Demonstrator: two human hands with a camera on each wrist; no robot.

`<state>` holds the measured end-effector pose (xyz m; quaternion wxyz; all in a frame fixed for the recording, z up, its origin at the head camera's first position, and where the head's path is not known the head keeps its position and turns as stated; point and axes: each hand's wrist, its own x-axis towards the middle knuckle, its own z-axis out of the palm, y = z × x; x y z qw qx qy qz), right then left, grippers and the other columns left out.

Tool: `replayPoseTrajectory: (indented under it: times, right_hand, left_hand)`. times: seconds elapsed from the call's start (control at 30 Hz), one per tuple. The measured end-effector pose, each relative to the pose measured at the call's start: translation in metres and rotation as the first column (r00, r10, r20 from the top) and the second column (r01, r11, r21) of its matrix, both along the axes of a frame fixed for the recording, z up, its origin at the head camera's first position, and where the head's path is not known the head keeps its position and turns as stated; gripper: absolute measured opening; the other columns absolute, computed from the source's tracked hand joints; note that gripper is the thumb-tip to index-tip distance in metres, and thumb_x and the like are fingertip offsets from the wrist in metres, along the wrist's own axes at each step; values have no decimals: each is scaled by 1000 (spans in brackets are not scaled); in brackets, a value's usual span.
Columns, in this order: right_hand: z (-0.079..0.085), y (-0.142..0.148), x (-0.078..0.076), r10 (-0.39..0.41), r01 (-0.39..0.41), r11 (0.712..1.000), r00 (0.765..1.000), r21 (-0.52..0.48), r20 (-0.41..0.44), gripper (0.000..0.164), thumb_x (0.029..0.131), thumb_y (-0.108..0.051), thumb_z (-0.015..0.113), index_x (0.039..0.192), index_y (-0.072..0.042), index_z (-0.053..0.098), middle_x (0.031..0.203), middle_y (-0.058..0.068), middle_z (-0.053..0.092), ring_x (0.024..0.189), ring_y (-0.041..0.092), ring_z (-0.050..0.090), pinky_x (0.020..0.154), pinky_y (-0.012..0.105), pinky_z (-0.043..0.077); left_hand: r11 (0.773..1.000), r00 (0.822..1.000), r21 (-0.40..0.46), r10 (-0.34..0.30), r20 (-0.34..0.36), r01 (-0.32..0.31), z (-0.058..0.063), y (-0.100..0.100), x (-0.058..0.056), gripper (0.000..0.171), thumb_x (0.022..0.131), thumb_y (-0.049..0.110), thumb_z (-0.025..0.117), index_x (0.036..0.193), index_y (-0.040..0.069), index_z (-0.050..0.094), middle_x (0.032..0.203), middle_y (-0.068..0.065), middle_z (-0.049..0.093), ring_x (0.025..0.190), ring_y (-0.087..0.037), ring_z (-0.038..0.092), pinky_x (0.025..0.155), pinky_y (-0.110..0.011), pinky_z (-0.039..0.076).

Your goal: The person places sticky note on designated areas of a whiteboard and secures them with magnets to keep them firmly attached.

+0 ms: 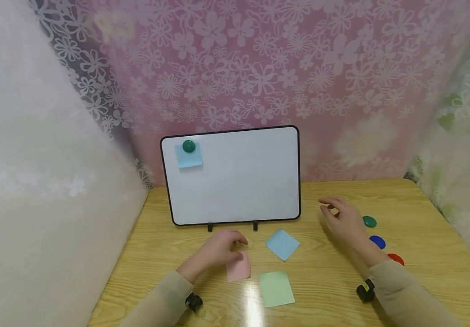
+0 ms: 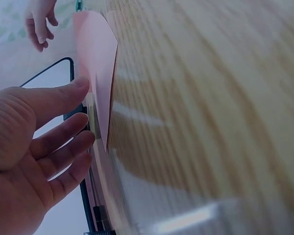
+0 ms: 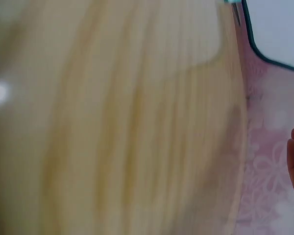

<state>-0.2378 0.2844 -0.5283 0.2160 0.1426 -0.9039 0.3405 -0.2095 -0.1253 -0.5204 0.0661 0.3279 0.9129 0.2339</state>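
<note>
Whiteboard (image 1: 239, 186), upright, bearing blue note (image 1: 190, 160) under green magnet (image 1: 189, 146). Left hand (image 1: 219, 248): fingers spread, thumb at pink note (image 1: 239, 269), curled, before the board. Green note (image 1: 277, 289), loose blue note (image 1: 282, 244), on table (image 1: 324, 281). Right hand (image 1: 346, 223): fingers loosely bent, thumb apart. Discs: green disc (image 1: 369, 221), blue disc (image 1: 378, 242), red disc (image 1: 396, 259).

At mid-frame I had the whiteboard (image 1: 235, 181) standing in the way, two black feet (image 1: 255, 226) jutting forward below it. A gap opened between its right edge and the right hand (image 1: 345, 222); farther right, the green disc (image 1: 369, 221), blue disc (image 1: 378, 242) and red disc (image 1: 396, 259) lay as obstacles. I could have passed between the flat blue note (image 1: 283, 245) and the right forearm (image 1: 371, 254). Left of lower centre, the left hand (image 1: 220, 247) and pink note (image 1: 239, 269) barred the way.
</note>
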Motion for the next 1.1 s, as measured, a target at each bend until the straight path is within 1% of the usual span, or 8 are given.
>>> replayPoseTrajectory:
  times: [0.07,0.23,0.3,0.53,0.8,0.9,1.0,1.1]
  right_hand:
    - [0,12,3,-13,12,1000,1000,21,28,27,107,-15,68,133,-7,73,128,16,68,103,33,68,72,36,58]
    - [0,39,7,-59,52,997,993,60,105,32,110,-20,63,138,-4,69,135,23,64,109,40,66,77,55,60]
    - [0,49,8,-76,68,995,988,66,131,33,111,-21,62,139,-3,68,137,26,62,110,43,65,78,59,59]
    - [0,78,10,-112,96,990,980,103,163,36,108,-17,65,139,2,66,137,33,59,111,49,63,80,64,58]
    - [-3,105,13,-166,129,979,954,158,251,44,107,-20,67,142,6,61,138,39,53,112,54,61,81,67,53]
    - [-3,112,15,-167,124,979,944,165,285,48,108,-24,66,144,8,58,139,41,51,114,56,59,82,69,52]
    - [-1,116,15,-169,112,976,932,189,321,54,108,-28,67,145,9,56,141,43,49,117,60,56,88,72,49]
    - [2,120,14,-165,86,971,918,223,361,61,107,-34,68,146,11,54,138,43,52,116,60,56,91,74,47]
  left_hand:
    - [1000,1000,-25,-7,-9,6,-1,2,-1,30,91,15,87,120,15,79,117,4,74,102,-12,66,89,-29,54]
    - [998,1000,-66,-11,-2,11,0,4,-1,30,91,16,87,120,16,79,119,5,72,100,-10,65,86,-27,54]
    - [997,1000,-74,-9,6,9,1,5,0,30,91,16,88,120,17,79,119,5,71,100,-10,64,86,-27,54]
    - [995,1000,-101,-13,6,13,5,9,2,29,92,16,88,119,17,80,121,4,71,104,-11,65,88,-28,54]
    - [992,999,-119,-35,5,35,6,11,3,29,89,17,90,117,18,81,117,6,71,102,-9,65,88,-26,55]
    - [992,999,-119,-38,10,39,5,11,2,29,89,18,90,117,18,81,116,7,70,101,-8,64,87,-25,54]
    - [991,999,-124,-41,10,42,6,11,2,29,90,19,90,117,18,81,116,7,70,101,-8,64,87,-26,54]
    - [990,999,-134,-40,12,42,7,11,2,28,90,20,90,116,19,81,116,7,69,102,-8,64,87,-26,54]
